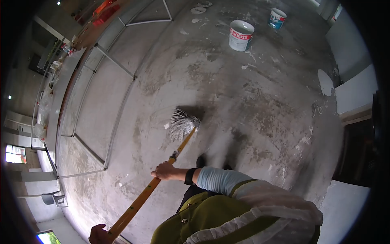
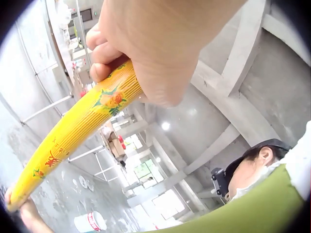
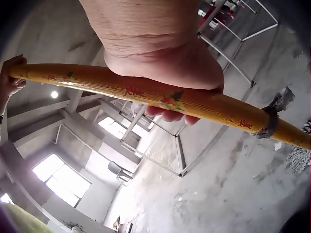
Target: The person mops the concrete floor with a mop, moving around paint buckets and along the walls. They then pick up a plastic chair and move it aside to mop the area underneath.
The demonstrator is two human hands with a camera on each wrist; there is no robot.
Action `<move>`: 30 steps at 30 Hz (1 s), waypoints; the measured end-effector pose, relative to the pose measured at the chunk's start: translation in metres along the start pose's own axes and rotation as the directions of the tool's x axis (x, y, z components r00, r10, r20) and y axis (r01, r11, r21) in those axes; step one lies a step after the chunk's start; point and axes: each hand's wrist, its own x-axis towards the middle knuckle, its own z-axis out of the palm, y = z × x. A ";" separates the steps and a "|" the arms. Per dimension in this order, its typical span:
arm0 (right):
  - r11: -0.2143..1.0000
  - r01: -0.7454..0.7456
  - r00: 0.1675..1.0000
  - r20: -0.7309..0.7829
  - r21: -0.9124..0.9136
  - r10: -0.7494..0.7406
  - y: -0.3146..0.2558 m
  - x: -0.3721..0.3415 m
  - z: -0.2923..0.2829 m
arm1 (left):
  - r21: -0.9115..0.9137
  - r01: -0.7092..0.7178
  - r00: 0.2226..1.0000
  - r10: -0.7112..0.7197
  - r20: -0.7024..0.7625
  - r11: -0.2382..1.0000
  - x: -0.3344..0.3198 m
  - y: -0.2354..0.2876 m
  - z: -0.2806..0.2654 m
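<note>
A mop with a yellow patterned pole point(image 1: 136, 203) slants across the head view, its grey-white string head point(image 1: 183, 124) lying on the concrete floor. My right hand point(image 1: 164, 171) grips the pole midway, just above a dark tie point(image 1: 174, 155) wrapped round it. Nearer the pole's upper end, my left hand point(image 1: 99, 234) holds it at the lower left edge. In the left wrist view, the left hand point(image 2: 146, 53) has its fingers curled round the yellow pole point(image 2: 82, 126). The right wrist view shows the right hand point(image 3: 160, 53) wrapped over the pole point(image 3: 97, 77), fingertips showing beneath.
Two buckets, a white one point(image 1: 241, 36) and a smaller one point(image 1: 277, 19), stand on the floor ahead. A metal frame point(image 1: 118, 65) lies along the left, beside a long table point(image 1: 67, 89) with bags. A dark chair point(image 1: 53, 198) is at the far left. A wall with a dark opening point(image 1: 354, 150) is right.
</note>
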 end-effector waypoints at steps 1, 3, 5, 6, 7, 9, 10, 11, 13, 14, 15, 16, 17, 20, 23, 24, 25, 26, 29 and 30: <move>1.000 -0.002 0.989 -0.145 0.006 0.002 0.010 -0.023 0.010 | 0.006 -0.070 0.997 0.070 -0.020 0.998 -0.001 0.022 0.010; 0.979 -0.202 0.978 -0.049 -0.023 0.201 0.018 -0.077 -0.003 | -0.038 -0.281 0.959 0.282 0.018 0.959 0.010 -0.007 0.021; 0.944 -0.330 0.935 -0.141 -0.018 0.325 0.038 -0.135 -0.003 | -0.078 -0.384 0.919 0.388 0.061 0.920 0.008 0.030 0.054; 0.914 -0.406 0.897 -0.188 0.012 0.401 0.051 -0.163 0.001 | -0.141 -0.415 0.895 0.431 0.114 0.899 0.008 0.038 0.072; 0.890 -0.454 0.833 -0.335 0.042 0.441 0.075 -0.187 0.022 | -0.240 -0.487 0.845 0.523 0.116 0.840 0.006 0.051 0.098; 0.847 -0.506 0.682 -0.525 0.162 0.508 0.103 -0.248 0.038 | -0.381 -0.481 0.796 0.575 0.188 0.790 -0.011 0.084 0.148; 0.832 -0.541 0.622 -0.607 0.123 0.495 0.125 -0.277 0.057 | -0.422 -0.411 0.795 0.544 0.267 0.808 -0.025 0.098 0.169; 0.789 -0.577 0.533 -0.635 0.211 0.559 0.140 -0.305 0.073 | -0.514 -0.373 0.737 0.583 0.341 0.773 -0.033 0.098 0.199; 0.657 -0.740 0.490 -0.555 0.143 0.672 0.165 -0.358 0.094 | -0.640 -0.259 0.619 0.633 0.465 0.724 -0.055 0.108 0.251; 0.601 -0.785 0.440 -0.545 0.152 0.714 0.167 -0.384 0.099 | -0.674 -0.187 0.566 0.639 0.520 0.714 -0.073 0.119 0.268; 0.542 -0.825 0.391 -0.533 0.158 0.750 0.168 -0.407 0.105 | -0.690 -0.041 0.496 0.614 0.614 0.723 -0.089 0.128 0.282; 0.537 -0.829 0.387 -0.535 0.154 0.751 0.170 -0.427 0.115 | -0.678 0.107 0.411 0.588 0.696 0.727 -0.103 0.136 0.291; 0.500 -0.848 0.338 -0.545 0.178 0.768 0.174 -0.444 0.125 | -0.655 0.219 0.301 0.588 0.751 0.723 -0.112 0.146 0.294; 0.447 -0.844 0.235 -0.545 0.296 0.805 0.165 -0.473 0.144 | -0.473 0.586 0.058 0.549 0.834 0.658 -0.133 0.163 0.297; 0.451 -0.817 0.201 -0.555 0.360 0.807 0.160 -0.481 0.173 | -0.315 0.640 -0.170 0.529 0.831 0.701 -0.140 0.156 0.302; 0.478 -0.816 0.226 -0.582 0.324 0.781 0.159 -0.480 0.185 | -0.315 0.648 -0.149 0.522 0.840 0.693 -0.145 0.155 0.299; 0.464 -0.785 0.209 -0.530 0.410 0.822 0.157 -0.478 0.195 | -0.328 0.594 -0.205 0.533 0.821 0.734 -0.146 0.152 0.296; 0.495 -0.776 0.260 -0.518 0.390 0.815 0.150 -0.473 0.189 | -0.341 0.541 -0.250 0.534 0.808 0.769 -0.145 0.147 0.291; 0.299 -0.517 0.085 -0.299 0.802 0.950 0.130 -0.453 0.183 | -0.349 0.506 -0.278 0.532 0.800 0.789 -0.134 0.130 0.278; 0.346 -0.502 0.110 -0.338 0.793 0.935 0.140 -0.452 0.198 | -0.327 0.502 -0.276 0.507 0.816 0.800 -0.127 0.127 0.271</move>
